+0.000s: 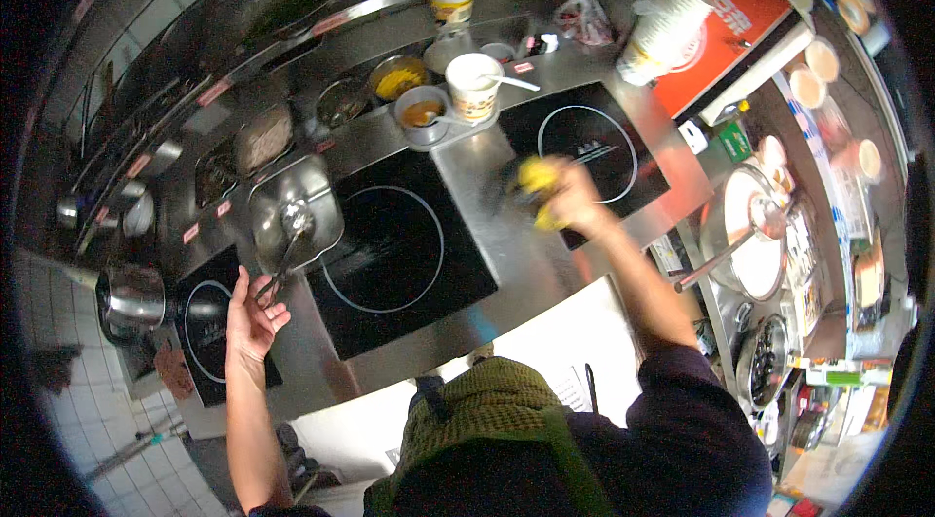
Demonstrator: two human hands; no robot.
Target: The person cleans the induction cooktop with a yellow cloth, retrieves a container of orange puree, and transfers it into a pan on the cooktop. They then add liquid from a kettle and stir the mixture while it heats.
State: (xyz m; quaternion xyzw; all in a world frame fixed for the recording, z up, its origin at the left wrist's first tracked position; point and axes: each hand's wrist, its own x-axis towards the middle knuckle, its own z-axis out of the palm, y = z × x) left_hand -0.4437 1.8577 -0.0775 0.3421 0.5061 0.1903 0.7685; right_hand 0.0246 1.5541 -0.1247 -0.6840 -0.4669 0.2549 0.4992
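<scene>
My right hand point(573, 199) grips a blurred yellow cloth or sponge point(539, 175) over the steel counter point(475, 188), between two black induction hobs. At the left, my left hand point(252, 320) is palm up with its fingers loosely curled. The dark handle of a ladle point(281, 261) reaches to its fingers; whether they hold it I cannot tell. The ladle's bowl rests in a square steel pan point(263, 221), which overlaps the edge of the middle hob point(409, 276). Part of the right hob point(621, 144) is hidden behind my right hand and forearm.
Behind the hobs stand a white tub point(475, 71) with a spoon and a grey cup of brown sauce point(422, 112). Stacked paper cups point(665, 28) lean by a red panel point(745, 6). A steel pot point(135, 298) stands far left; a large round pot point(745, 247) is right.
</scene>
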